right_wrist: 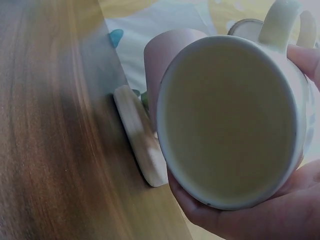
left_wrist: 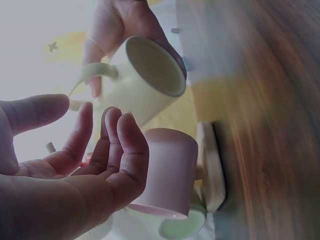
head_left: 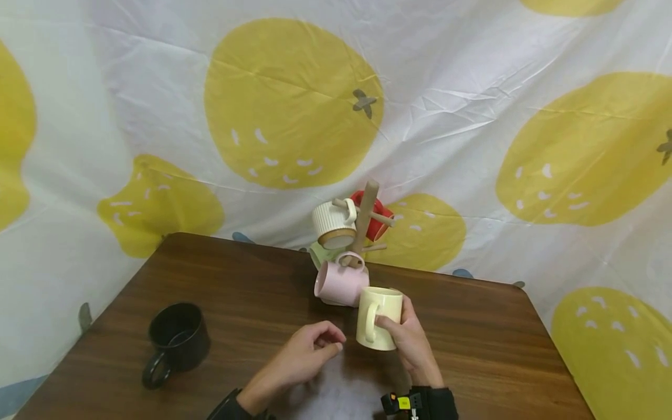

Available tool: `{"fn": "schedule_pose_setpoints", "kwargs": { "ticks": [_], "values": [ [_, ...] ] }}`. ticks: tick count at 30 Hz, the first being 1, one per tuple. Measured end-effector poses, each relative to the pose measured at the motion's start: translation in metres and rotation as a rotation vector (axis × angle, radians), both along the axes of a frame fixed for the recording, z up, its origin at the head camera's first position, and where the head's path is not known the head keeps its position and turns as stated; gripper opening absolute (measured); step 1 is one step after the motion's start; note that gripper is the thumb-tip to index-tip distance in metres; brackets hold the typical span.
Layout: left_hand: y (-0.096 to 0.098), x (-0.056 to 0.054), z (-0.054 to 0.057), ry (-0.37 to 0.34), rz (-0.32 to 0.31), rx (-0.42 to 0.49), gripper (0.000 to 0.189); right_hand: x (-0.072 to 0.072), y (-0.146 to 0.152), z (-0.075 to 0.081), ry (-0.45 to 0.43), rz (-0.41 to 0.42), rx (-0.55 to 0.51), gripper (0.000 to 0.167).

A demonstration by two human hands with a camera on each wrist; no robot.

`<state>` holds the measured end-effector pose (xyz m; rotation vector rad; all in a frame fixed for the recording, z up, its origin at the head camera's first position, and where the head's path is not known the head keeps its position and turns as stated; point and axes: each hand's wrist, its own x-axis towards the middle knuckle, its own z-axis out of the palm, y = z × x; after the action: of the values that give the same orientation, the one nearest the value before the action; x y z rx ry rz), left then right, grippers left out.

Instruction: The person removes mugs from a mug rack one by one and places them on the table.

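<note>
My right hand [head_left: 415,344] grips a pale yellow mug [head_left: 380,303] by its body, the thumb beside the handle, which faces left. The round end of this mug [right_wrist: 230,120] fills much of the right wrist view. To its left, my left hand [head_left: 307,353] holds nothing, its fingers loosely bent; in the left wrist view its fingertips overlap the mug's lower side. Just behind the yellow mug, a pink mug [head_left: 341,286] hangs by its handle on a wooden mug tree [head_left: 366,216]. Most of the tree's base [left_wrist: 212,167] is hidden in the head view.
Higher on the tree hang a ribbed white mug [head_left: 331,224] and a red mug [head_left: 377,227]. A green mug [head_left: 317,254] shows partly behind the pink one. A black mug [head_left: 181,338] stands at the left of the brown table [head_left: 488,332]. A fruit-print cloth [head_left: 446,134] hangs behind.
</note>
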<state>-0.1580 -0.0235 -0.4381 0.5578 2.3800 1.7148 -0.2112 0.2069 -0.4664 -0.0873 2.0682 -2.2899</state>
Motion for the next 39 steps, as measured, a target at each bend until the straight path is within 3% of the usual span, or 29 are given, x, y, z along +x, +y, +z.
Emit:
{"fn": "schedule_pose_setpoints", "kwargs": {
  "ticks": [9, 17, 39],
  "values": [
    [0.008, -0.003, 0.005, 0.033, -0.034, 0.033, 0.013, -0.001, -0.003, -0.004, 0.017, -0.003, 0.015, 0.071],
    [0.010, -0.005, 0.007, 0.009, -0.035, 0.047, 0.015, 0.000, -0.007, -0.004, 0.045, 0.018, 0.041, 0.075],
    [0.025, -0.010, 0.018, 0.037, -0.032, 0.052, 0.018, 0.003, -0.011, 0.002, 0.052, 0.032, 0.060, 0.078]
  ]
}}
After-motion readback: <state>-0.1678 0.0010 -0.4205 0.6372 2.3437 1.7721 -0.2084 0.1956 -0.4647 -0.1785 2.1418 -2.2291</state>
